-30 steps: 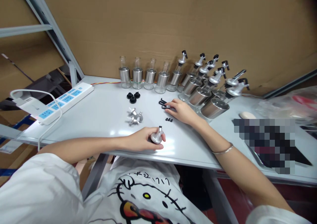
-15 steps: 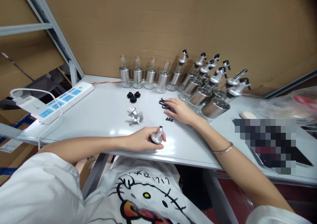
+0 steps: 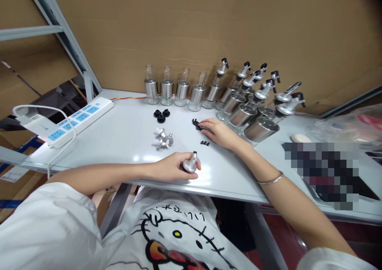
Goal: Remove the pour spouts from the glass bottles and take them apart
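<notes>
Near the front edge of the white table (image 3: 125,142), one silver pourer spout (image 3: 189,165) with a black tip sits upright in the left hand (image 3: 171,167), held between curled fingers and thumb. Beyond it, the right hand (image 3: 220,134) lies low over the black levers (image 3: 195,123), fingers close together and touching them; at least two levers show, the rest hidden, and whether any is gripped I cannot tell. Three small black plugs (image 3: 205,143) stand in a row just below that hand, with bare tabletop between them and the held spout. To the left are three loose silver spouts (image 3: 163,143) in a cluster and, farther back, three black stoppers (image 3: 161,119). Along the back edge stand four open glass bottles (image 3: 182,89) with steel sleeves; rightward, eight bottles fitted with pourers (image 3: 262,129) can be counted, crowded and overlapping, close to the right forearm. One white power strip (image 3: 83,118) lies slantwise along the left edge, a broad bare stretch separating it from the loose parts.
</notes>
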`<state>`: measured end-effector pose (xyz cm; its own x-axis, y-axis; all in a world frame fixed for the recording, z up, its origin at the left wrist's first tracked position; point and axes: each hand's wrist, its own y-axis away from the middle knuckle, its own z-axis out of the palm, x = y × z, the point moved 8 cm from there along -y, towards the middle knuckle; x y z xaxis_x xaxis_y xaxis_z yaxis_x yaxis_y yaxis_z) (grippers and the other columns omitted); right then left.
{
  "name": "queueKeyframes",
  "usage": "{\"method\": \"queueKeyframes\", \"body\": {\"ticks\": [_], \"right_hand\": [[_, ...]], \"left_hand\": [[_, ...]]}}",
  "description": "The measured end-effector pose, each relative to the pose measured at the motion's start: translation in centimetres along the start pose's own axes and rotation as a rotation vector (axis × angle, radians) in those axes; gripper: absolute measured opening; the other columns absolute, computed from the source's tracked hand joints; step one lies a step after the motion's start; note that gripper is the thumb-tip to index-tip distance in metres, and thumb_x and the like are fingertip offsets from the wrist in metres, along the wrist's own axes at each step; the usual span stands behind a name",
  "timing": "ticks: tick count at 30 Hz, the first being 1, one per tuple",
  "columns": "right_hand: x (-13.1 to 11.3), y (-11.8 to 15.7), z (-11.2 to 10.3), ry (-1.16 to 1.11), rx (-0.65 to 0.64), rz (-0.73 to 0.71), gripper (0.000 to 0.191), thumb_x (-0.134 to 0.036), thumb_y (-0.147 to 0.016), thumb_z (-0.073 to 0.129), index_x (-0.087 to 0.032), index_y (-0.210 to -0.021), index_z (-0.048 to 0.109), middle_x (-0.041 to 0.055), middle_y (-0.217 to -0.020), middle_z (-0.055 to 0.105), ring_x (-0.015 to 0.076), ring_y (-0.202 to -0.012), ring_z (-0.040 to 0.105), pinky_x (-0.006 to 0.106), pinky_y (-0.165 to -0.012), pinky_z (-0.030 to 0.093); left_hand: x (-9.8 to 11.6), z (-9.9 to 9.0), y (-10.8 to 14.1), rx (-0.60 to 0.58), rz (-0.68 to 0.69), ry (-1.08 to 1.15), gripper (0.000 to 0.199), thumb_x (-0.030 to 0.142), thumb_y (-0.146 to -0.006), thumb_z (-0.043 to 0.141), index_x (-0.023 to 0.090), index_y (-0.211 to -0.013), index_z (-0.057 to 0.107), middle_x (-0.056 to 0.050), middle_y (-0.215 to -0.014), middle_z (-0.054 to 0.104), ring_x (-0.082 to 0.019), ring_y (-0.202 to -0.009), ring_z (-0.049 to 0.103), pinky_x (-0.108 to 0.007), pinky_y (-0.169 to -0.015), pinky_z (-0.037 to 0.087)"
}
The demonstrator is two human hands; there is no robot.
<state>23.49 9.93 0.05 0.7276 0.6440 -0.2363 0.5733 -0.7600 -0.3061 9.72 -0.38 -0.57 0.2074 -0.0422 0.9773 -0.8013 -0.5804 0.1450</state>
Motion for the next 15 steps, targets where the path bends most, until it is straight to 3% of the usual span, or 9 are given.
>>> {"method": "queueKeyframes", "body": {"ticks": [8,15], "right_hand": [[-1.6,-0.1,-0.5,0.001,0.007,-0.12,0.028,-0.024,-0.092,0.045,-0.018,-0.107,0.068,0.0124,-0.114,0.065,0.0275,-0.107,0.058,0.046,-0.094,0.049],[-0.8,0.2,-2.1,0.085,0.074,-0.009,0.024,-0.028,-0.089,0.05,-0.015,-0.096,0.07,0.0133,-0.097,0.063,0.0264,-0.09,0.059,0.043,-0.083,0.051]], "left_hand": [[0.1,-0.1,0.0,-0.001,0.01,-0.007,0.02,0.025,-0.077,0.065,0.016,-0.092,0.056,0.003,-0.075,0.048,-0.009,-0.066,0.042,-0.023,-0.064,0.036],[0.1,0.2,0.1,-0.014,-0.009,0.04,0.02,0.025,-0.076,0.064,0.017,-0.091,0.054,0.005,-0.072,0.046,-0.009,-0.064,0.041,-0.023,-0.063,0.034]]}}
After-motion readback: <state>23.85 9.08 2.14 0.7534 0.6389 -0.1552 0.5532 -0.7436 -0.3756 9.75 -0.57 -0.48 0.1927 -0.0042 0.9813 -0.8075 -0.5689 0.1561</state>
